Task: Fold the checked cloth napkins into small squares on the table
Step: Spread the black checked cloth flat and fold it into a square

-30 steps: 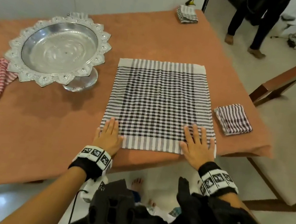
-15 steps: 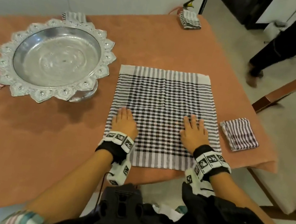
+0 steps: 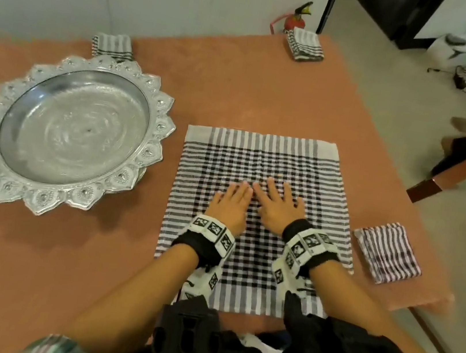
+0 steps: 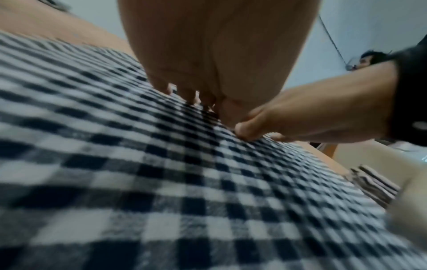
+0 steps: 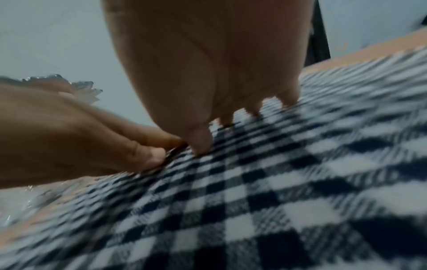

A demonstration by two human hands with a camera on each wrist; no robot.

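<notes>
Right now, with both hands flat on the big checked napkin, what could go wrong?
The checked napkin hangs a little over the table's near edge, so it might slide off under the left hand and right hand. Creases near the middle could get pressed in, making a crooked fold. A wide sweep might bump the folded napkin close on the right.

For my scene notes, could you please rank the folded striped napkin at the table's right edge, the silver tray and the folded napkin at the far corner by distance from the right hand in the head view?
From the right hand:
1. Folded striped napkin, to its right at the table edge.
2. Silver tray, across to the left.
3. Far-corner folded napkin, at the table's back edge.
</notes>
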